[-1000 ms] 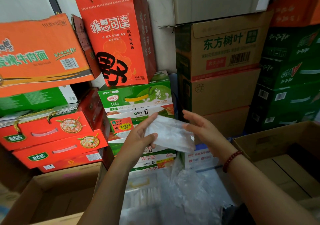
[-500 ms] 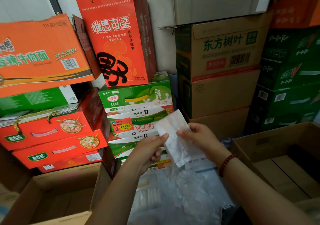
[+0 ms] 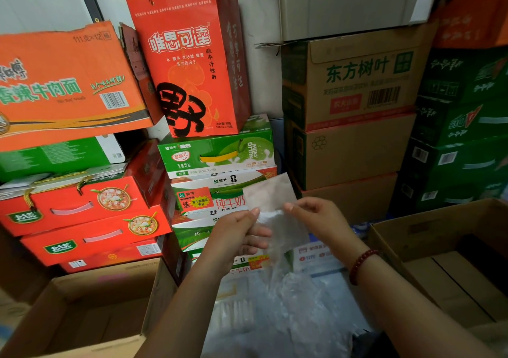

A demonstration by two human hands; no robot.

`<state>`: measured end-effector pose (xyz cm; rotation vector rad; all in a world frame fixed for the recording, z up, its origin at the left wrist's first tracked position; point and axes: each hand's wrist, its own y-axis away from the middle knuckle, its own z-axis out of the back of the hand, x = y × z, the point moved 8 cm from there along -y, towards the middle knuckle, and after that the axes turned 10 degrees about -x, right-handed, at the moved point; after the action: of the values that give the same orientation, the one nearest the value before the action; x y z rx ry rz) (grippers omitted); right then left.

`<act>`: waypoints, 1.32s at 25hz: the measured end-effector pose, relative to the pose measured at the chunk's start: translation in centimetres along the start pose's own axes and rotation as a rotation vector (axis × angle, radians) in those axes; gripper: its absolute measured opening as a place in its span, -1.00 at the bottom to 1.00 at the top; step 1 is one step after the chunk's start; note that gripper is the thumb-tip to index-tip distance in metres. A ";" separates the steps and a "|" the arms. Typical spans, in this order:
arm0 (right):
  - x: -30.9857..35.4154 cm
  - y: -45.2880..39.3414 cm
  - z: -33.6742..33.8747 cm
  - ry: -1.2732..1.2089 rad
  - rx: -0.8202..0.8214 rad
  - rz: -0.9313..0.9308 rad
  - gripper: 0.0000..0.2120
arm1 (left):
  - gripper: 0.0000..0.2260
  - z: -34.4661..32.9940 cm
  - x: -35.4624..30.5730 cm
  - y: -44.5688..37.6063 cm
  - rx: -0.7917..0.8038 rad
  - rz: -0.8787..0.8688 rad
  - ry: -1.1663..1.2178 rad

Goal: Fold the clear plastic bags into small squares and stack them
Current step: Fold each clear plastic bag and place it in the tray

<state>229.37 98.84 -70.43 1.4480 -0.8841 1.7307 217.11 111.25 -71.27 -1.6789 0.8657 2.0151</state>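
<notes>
A partly folded clear plastic bag [image 3: 275,214] is held up in the air at mid-frame, in front of the stacked milk cartons [image 3: 220,176]. Its upper portion forms a flat, roughly rectangular panel standing above the fingers; the lower portion hangs down crumpled between the two wrists.

The left hand [image 3: 239,234] is seen pinching the bag's left edge between thumb and forefinger, with the remaining fingers curled underneath. The right hand [image 3: 316,217] is seen pinching the right edge at about the same height, fingers curled inward. A red bead bracelet [image 3: 360,264] is worn on the right wrist.

A loose heap of clear plastic bags [image 3: 288,316] is noted below the hands, at the bottom centre. No finished stack of folded squares can be made out.

An open cardboard box [image 3: 90,311] is placed at lower left, and a second open box [image 3: 439,250] at lower right. A red gift bag [image 3: 189,63] stands upright on the green cartons. Brown cartons [image 3: 354,104] are stacked to the right, with green cases [image 3: 464,126] beside them.
</notes>
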 end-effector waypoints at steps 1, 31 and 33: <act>-0.1 0.1 -0.2 -0.001 0.008 -0.010 -0.78 | -0.79 -0.1 -0.1 0.0 0.003 -0.018 0.006; 1.0 0.8 -1.6 -0.166 -0.016 0.021 -0.82 | -0.84 0.6 -2.0 0.2 -0.244 -0.386 0.165; 0.9 0.8 -1.7 -0.216 -0.029 -0.008 -0.80 | -0.84 0.5 -2.0 0.2 -0.253 -0.390 0.134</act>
<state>227.69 99.96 -69.83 1.6385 -1.0097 1.5688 217.05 111.57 -69.25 -1.9573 0.2932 1.8151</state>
